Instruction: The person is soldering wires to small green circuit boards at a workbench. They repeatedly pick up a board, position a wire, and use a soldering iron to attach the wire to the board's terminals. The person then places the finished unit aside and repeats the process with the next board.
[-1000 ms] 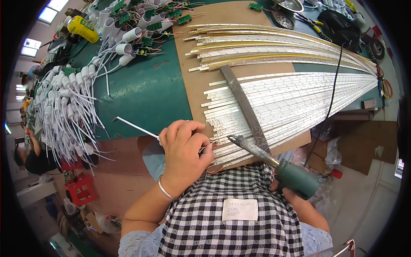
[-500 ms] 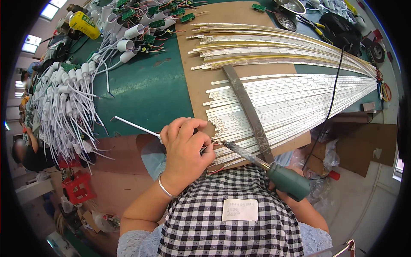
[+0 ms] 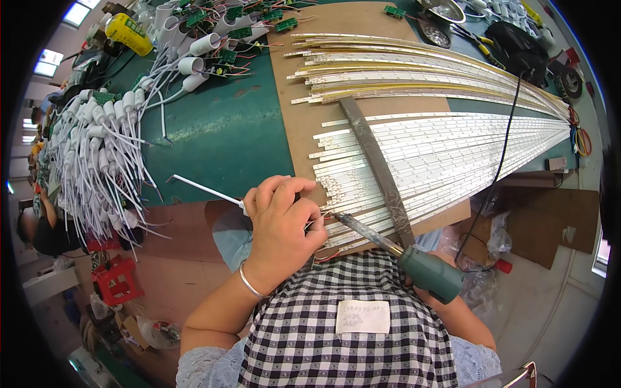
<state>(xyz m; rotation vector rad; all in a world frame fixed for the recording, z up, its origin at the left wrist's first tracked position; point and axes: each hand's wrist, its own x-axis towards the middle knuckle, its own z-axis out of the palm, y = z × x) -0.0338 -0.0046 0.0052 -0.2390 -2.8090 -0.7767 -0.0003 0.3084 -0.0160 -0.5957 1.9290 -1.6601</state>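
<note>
At desk [image 3: 226, 142] edge, left grip [image 3: 283, 216] pinched around white cable [image 3: 207, 189] end, likely steadying it beside LED strips [image 3: 427, 152]; right grip [image 3: 420, 295], mostly hidden, wraps soldering iron [image 3: 430, 273]; metal bar [image 3: 377, 168] across strips presumably keeps them flat.

My green workbench [image 3: 220, 149] spans the upper frame — white corded caps [image 3: 97, 131] heaped upper left, a brown cardboard sheet [image 3: 352, 18] upper centre, LED strips [image 3: 446, 153] fanned over both toward the right.
</note>
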